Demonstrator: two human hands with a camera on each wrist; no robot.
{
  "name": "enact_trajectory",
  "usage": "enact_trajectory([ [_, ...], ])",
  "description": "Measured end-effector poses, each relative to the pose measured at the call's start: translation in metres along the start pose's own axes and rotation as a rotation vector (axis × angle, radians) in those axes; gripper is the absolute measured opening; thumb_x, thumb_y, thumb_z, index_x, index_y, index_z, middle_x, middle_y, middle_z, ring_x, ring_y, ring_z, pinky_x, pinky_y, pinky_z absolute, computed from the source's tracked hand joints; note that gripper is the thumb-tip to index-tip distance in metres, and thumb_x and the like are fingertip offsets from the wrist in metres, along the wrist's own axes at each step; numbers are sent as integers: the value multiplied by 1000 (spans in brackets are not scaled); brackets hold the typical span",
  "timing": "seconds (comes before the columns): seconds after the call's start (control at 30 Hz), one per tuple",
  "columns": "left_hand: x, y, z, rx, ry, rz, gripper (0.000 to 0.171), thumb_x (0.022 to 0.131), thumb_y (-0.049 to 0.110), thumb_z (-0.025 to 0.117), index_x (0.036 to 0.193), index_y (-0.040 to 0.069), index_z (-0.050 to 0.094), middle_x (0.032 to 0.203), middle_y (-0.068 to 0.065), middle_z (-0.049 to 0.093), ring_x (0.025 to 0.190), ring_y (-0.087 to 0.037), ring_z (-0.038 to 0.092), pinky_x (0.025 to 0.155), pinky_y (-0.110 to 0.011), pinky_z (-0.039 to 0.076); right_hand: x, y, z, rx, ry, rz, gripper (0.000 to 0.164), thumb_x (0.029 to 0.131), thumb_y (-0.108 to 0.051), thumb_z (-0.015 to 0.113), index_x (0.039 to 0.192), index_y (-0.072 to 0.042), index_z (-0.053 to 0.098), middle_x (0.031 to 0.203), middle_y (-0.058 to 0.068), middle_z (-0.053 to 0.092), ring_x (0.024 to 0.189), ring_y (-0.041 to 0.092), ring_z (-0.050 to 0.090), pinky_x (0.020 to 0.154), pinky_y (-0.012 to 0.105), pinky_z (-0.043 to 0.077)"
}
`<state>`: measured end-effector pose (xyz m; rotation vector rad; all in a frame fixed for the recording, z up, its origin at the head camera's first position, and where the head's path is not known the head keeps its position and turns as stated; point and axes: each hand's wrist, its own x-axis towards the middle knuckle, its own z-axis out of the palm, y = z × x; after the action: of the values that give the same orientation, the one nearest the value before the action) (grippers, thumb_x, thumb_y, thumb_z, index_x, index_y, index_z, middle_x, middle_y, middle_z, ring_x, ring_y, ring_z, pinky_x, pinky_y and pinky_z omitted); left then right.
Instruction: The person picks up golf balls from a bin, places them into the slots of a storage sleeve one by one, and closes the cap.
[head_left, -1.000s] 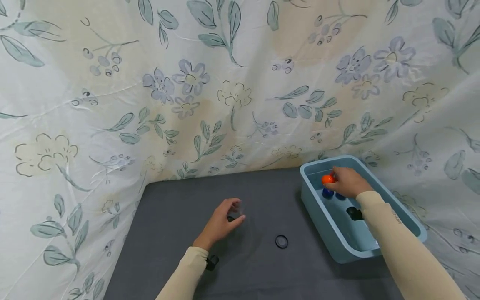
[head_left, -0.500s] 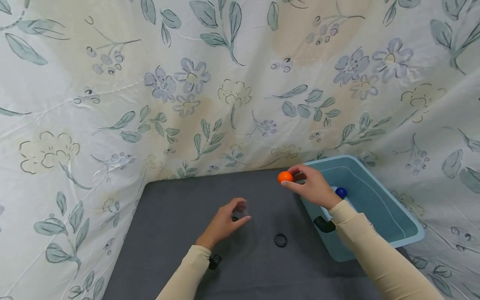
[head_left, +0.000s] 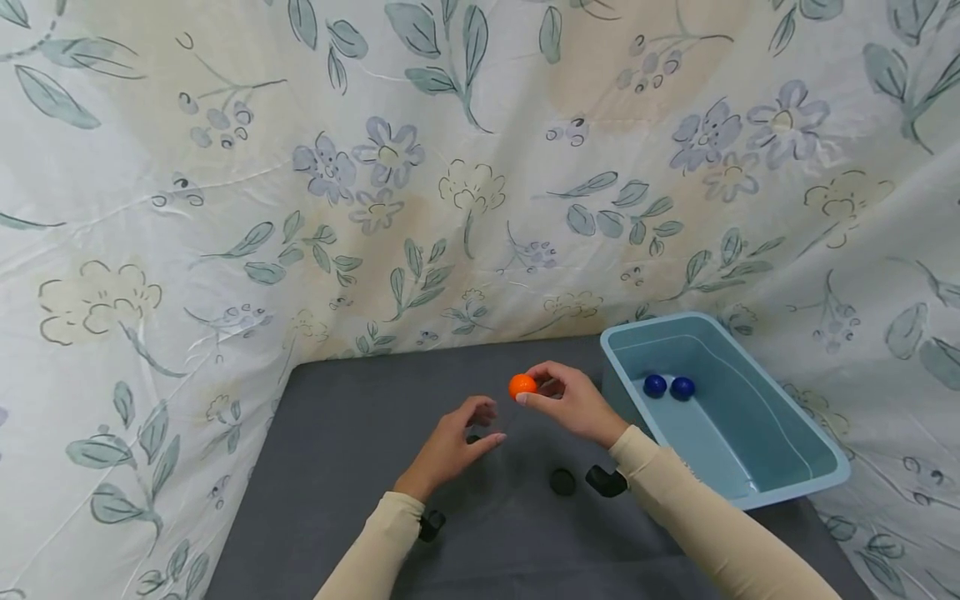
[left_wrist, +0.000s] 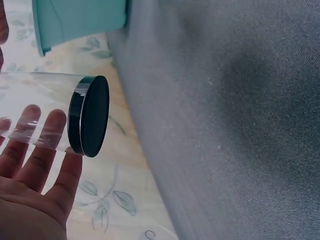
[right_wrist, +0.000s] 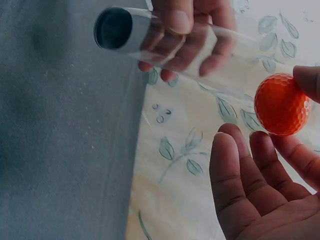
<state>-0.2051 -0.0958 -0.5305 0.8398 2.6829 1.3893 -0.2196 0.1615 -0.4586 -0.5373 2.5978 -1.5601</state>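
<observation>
Backdrop: floral cloth [head_left: 465, 192] hangs behind a dark grey table [head_left: 360, 400].
Shift: a second ago the orange ball [head_left: 522, 387] was inside the blue bin [head_left: 757, 392]; now it is out over the table. Left hand [head_left: 446, 437] has barely moved.
Right hand [head_left: 573, 404]: pinches the ball at the fingertips, thumb one side, fingers the other.
Left hand: fingers curled round a clear tube [left_wrist: 47, 95], black-capped end toward the table.
Ball to tube: just beside the uncapped end; contact cannot be told.
Bin: two blue balls [head_left: 655, 386] at the far end.
Tabletop: black disc [head_left: 562, 482] between tube and bin.
</observation>
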Motion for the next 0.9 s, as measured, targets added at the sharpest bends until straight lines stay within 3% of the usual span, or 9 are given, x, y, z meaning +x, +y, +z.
enact_trajectory([
  [0.3, 1, 0, 0, 29, 16, 18, 52, 96, 43, 74, 138, 23, 52, 126, 4, 67, 113, -20, 71, 103, -42, 57, -1, -1, 14, -18, -17, 23, 42, 89, -44, 81, 123, -21, 70, 113, 0, 72, 94, 20, 68, 85, 35, 60],
  [0.5, 1, -1, 1, 0, 10, 44, 50, 97, 40, 73, 140, 28, 50, 131, -5, 68, 114, -28, 71, 103, -45, 57, -2, 1, 21, -42, -45, 41, 42, 91, -46, 79, 126, -23, 72, 115, -3, 73, 96, 16, 68, 87, 36, 61],
  [0.57, 2, -1, 1, 9, 14, 45, 51, 97, 39, 73, 141, 29, 50, 131, -3, 68, 114, -24, 71, 104, -44, 57, -3, 1, 22, -41, -57, 42, 44, 92, -45, 77, 129, -22, 71, 116, -2, 74, 96, 16, 69, 87, 38, 62],
  [0.73, 2, -2, 0, 18, 16, 36, 50, 97, 41, 73, 140, 30, 51, 128, -1, 69, 115, -14, 69, 103, -40, 58, -2, -2, 15, -60, -74, 29, 50, 96, -47, 73, 137, -19, 67, 113, -1, 72, 95, 15, 71, 83, 38, 63],
  [0.9, 0, -5, 0, -9, -5, 47, 48, 99, 41, 71, 140, 27, 50, 126, -7, 68, 113, -21, 71, 98, -42, 60, 3, -4, -4, -91, -34, -16, 47, 97, -46, 71, 136, -20, 66, 111, 0, 72, 93, 13, 73, 79, 35, 62],
])
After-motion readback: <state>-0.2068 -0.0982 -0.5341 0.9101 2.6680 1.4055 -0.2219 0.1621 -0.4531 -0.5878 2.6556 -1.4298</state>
